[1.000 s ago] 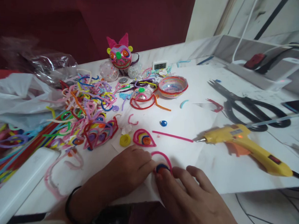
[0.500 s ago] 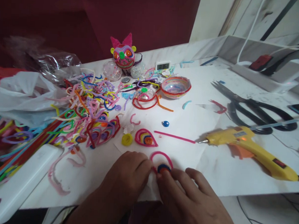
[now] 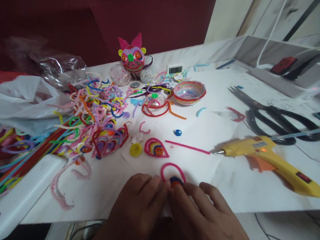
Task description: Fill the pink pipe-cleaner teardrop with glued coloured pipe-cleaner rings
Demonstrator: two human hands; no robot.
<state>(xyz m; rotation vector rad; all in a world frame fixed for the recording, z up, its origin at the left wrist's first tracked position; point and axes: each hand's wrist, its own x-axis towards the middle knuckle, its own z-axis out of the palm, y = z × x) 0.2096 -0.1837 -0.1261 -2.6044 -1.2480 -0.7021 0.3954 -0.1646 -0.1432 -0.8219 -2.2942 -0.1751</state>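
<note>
At a white desk (image 3: pixel 219 90) strewn with craft work, we sit at its near edge, a sheet of white paper (image 3: pixel 201 136) spread under the middle of it. A crumpled plastic bag (image 3: pixel 20 99) lies at far left, and beside it a heap of pipe cleaners (image 3: pixel 94 106) in many colours. Our left hand (image 3: pixel 137 211) and right hand (image 3: pixel 205 221) meet at the near edge of the paper, fingers curled and fingertips pressed together. Black scissors (image 3: pixel 276 116) lie open at right, well apart from us. Nearer is a yellow glue gun (image 3: pixel 269 156), which rests on the paper with its nozzle pointing left (an orange light glows on its body). A striped bowl (image 3: pixel 189 92) and a pink-eared figure (image 3: pixel 132 57) stand at the back. A pink teardrop shape (image 3: pixel 156 148) lies just beyond our hands. Between our fingertips sits the pink loop (image 3: pixel 173 169), arching away from us on the paper, and at its base is the blue-and-red coil (image 3: pixel 175 181), which both hands pinch from either side. A yellow spiral (image 3: pixel 135 149) and a blue ring (image 3: pixel 178 132) lie loose farther off.
</note>
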